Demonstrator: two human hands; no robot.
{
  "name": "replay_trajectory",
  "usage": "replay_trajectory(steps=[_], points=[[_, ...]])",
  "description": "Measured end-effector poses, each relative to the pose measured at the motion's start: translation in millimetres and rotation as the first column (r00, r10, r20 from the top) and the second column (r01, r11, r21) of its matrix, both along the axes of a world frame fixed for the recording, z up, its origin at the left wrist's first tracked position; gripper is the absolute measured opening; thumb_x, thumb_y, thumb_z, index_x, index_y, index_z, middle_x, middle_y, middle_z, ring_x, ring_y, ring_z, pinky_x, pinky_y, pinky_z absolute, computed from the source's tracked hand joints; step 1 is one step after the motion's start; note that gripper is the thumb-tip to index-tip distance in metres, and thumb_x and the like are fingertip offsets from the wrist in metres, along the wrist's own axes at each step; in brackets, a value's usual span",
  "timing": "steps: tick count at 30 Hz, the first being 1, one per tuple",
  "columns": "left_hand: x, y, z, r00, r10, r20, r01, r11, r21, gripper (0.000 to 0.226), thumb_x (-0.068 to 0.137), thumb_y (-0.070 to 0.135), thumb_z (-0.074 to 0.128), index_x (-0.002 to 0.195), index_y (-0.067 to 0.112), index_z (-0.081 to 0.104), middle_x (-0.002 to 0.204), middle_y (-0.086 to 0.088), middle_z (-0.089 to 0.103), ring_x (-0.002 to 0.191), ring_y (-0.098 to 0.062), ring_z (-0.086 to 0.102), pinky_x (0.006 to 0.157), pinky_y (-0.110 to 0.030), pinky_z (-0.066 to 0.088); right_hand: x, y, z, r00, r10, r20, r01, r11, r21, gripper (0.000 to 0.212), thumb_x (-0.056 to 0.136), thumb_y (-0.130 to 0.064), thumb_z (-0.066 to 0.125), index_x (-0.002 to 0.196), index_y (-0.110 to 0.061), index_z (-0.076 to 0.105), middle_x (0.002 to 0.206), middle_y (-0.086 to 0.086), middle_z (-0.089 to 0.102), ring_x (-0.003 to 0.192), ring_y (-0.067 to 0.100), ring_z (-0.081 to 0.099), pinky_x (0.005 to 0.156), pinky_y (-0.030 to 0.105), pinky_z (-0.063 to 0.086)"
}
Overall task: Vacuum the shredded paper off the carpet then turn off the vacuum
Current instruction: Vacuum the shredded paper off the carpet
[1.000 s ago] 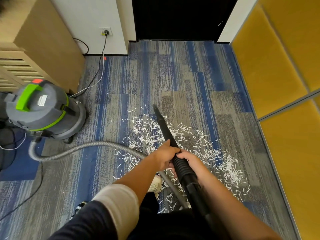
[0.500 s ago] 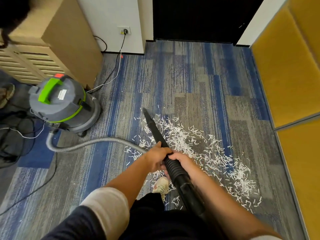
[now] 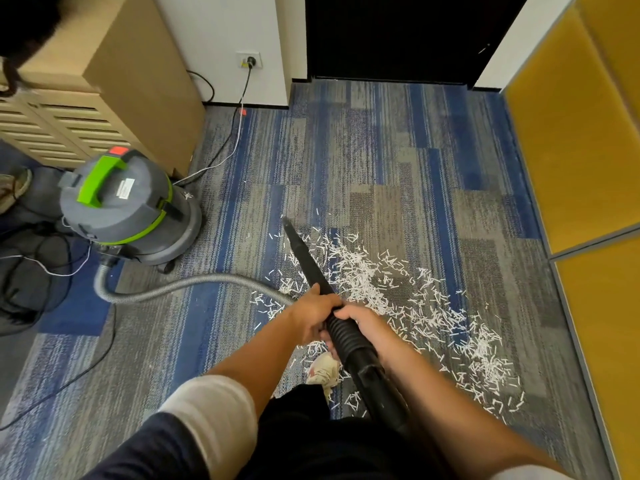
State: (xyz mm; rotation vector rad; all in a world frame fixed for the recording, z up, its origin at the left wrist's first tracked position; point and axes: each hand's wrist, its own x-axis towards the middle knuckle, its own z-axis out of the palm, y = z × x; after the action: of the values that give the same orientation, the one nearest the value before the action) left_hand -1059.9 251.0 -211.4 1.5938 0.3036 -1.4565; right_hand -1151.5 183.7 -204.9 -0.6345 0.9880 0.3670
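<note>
White shredded paper (image 3: 391, 292) lies scattered over the blue and grey carpet (image 3: 363, 150), from the middle toward the lower right. A black vacuum nozzle (image 3: 304, 258) points away from me, its tip at the far left edge of the paper. My left hand (image 3: 313, 311) grips the nozzle where it meets the ribbed black tube. My right hand (image 3: 363, 327) grips that ribbed tube just behind. A grey canister vacuum (image 3: 128, 209) with a green handle stands at the left, and its grey hose (image 3: 166, 289) curves along the floor toward my hands.
A wooden cabinet (image 3: 104, 98) stands behind the canister. A power cord (image 3: 239, 109) runs from a wall socket to the canister. Yellow panels (image 3: 581, 150) line the right side, and a dark doorway is ahead. Cables lie at the far left. My shoe (image 3: 323, 370) stands among the paper.
The view has swung left, so the canister and cabinet sit further right in frame. The nozzle tip has shifted slightly left at the pile's far edge. Both hands keep their grip.
</note>
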Motion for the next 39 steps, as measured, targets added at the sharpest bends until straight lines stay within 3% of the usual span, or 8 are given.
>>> replay_trajectory(steps=[9, 14, 19, 22, 27, 31, 35, 39], points=[[8, 6, 0, 1.000, -0.009, 0.024, 0.009, 1.000, 0.008, 0.076, 0.097, 0.007, 0.046, 0.152, 0.021, -0.004, 0.092, -0.017, 0.059, 0.035, -0.011, 0.047, 0.033, -0.020, 0.041, 7, 3, -1, 0.999, 0.001, 0.046, -0.001, 1.000, 0.005, 0.009, 0.091, -0.003, 0.039, 0.097, -0.001, 0.045, 0.065, 0.020, 0.055, 0.040, 0.024, 0.054, 0.038, 0.026, 0.048], [10, -9, -4, 1.000, 0.013, 0.011, -0.013, 1.000, -0.020, 0.068, 0.098, 0.005, 0.043, 0.152, 0.016, 0.004, 0.118, -0.017, 0.054, 0.070, -0.021, 0.059, 0.051, -0.031, 0.055, 14, -5, -2, 0.999, -0.043, 0.012, 0.043, 0.999, -0.002, 0.016, 0.088, -0.003, 0.042, 0.103, -0.010, 0.044, 0.071, 0.018, 0.052, 0.043, 0.023, 0.056, 0.040, 0.027, 0.049], [15, -7, -3, 0.999, 0.003, 0.033, -0.003, 1.000, 0.002, 0.047, 0.096, 0.000, 0.041, 0.139, 0.006, 0.024, 0.090, -0.014, 0.054, 0.065, -0.022, 0.055, 0.044, -0.027, 0.053, 18, -1, -2, 1.000, -0.026, 0.002, 0.026, 0.999, 0.025, 0.016, 0.090, -0.005, 0.042, 0.105, -0.007, 0.044, 0.072, 0.019, 0.054, 0.042, 0.022, 0.057, 0.041, 0.026, 0.050], [15, -6, -4, 1.000, -0.007, 0.030, 0.005, 0.999, 0.043, 0.028, 0.095, 0.000, 0.042, 0.121, 0.005, 0.032, 0.101, -0.019, 0.053, 0.073, -0.026, 0.056, 0.070, -0.043, 0.056, 16, 2, -2, 0.999, -0.022, -0.029, 0.023, 0.999, 0.039, 0.017, 0.089, -0.007, 0.044, 0.107, -0.005, 0.046, 0.072, 0.019, 0.056, 0.044, 0.023, 0.057, 0.041, 0.027, 0.050], [6, -10, -7, 1.000, -0.011, 0.017, 0.011, 1.000, 0.003, 0.047, 0.096, 0.003, 0.047, 0.135, 0.012, 0.024, 0.094, -0.013, 0.053, 0.073, -0.023, 0.057, 0.070, -0.040, 0.054, 10, -2, -6, 0.996, -0.069, -0.053, 0.072, 0.996, 0.060, 0.014, 0.090, -0.007, 0.042, 0.103, -0.002, 0.045, 0.069, 0.020, 0.054, 0.040, 0.023, 0.056, 0.039, 0.027, 0.049], [0, -20, -8, 0.999, -0.035, -0.002, 0.035, 0.999, -0.026, 0.079, 0.093, 0.007, 0.053, 0.152, 0.015, 0.001, 0.104, -0.012, 0.057, 0.071, -0.021, 0.059, 0.063, -0.033, 0.053, 3, -11, -8, 0.992, -0.114, -0.057, 0.115, 0.993, 0.022, 0.021, 0.090, -0.007, 0.042, 0.111, -0.002, 0.043, 0.067, 0.020, 0.054, 0.039, 0.024, 0.055, 0.038, 0.026, 0.049], [-8, -34, -3, 0.996, -0.089, -0.013, 0.088, 0.995, -0.054, 0.073, 0.094, 0.006, 0.053, 0.151, 0.011, 0.009, 0.128, -0.021, 0.053, 0.065, -0.018, 0.059, 0.044, -0.023, 0.050, -8, -20, -7, 0.987, -0.157, -0.035, 0.156, 0.987, -0.042, 0.021, 0.091, -0.006, 0.041, 0.112, 0.000, 0.043, 0.060, 0.019, 0.057, 0.038, 0.024, 0.056, 0.037, 0.026, 0.049], [-21, -47, -7, 0.987, -0.158, -0.014, 0.157, 0.985, -0.064, 0.078, 0.093, 0.007, 0.054, 0.152, 0.017, 0.004, 0.130, -0.020, 0.052, 0.063, -0.018, 0.058, 0.052, -0.028, 0.048, -25, -29, -1, 0.980, -0.197, -0.019, 0.196, 0.979, -0.055, 0.017, 0.091, -0.005, 0.042, 0.108, -0.003, 0.044, 0.063, 0.019, 0.057, 0.039, 0.024, 0.056, 0.039, 0.027, 0.050]])
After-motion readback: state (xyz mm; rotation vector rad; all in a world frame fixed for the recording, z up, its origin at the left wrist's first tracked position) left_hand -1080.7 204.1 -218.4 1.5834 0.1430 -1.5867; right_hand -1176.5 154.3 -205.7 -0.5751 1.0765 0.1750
